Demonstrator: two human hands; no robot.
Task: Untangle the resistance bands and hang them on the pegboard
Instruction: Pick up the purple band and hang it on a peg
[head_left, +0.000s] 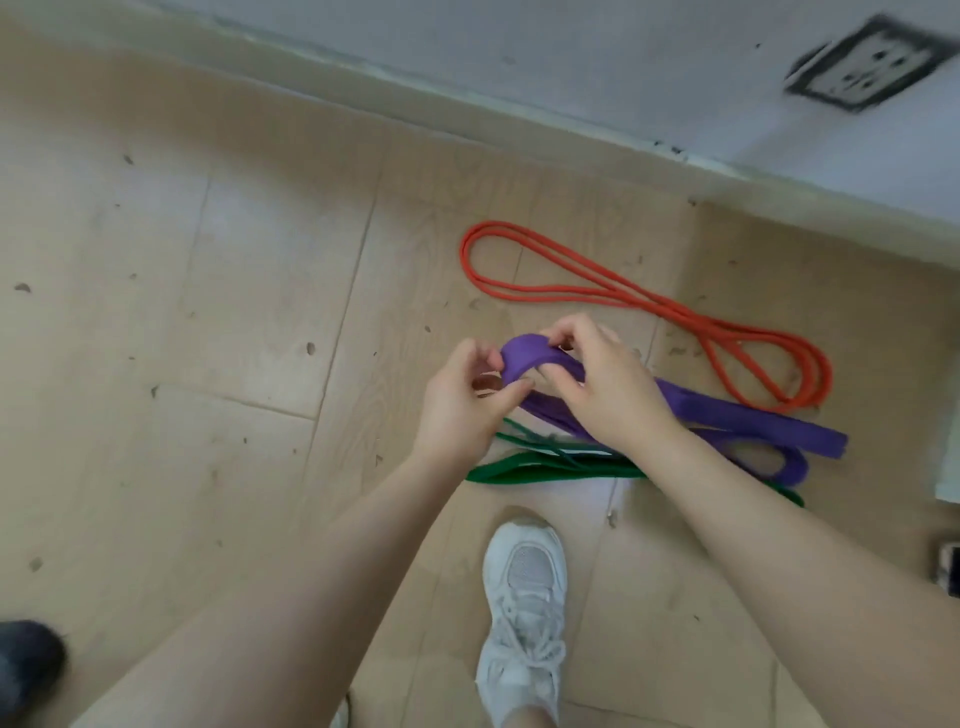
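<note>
While curled, both hands' fingers (511, 388) around purple band (524, 358).

Both bare arms reach down, left hand (462, 400) and right hand (605, 384) close together, fingers curled, pinching the purple band (524, 358).

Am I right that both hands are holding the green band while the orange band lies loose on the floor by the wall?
Not quite: the head view shows both hands, left and right, holding the purple band, not the green band. The orange band does lie loose.
</note>
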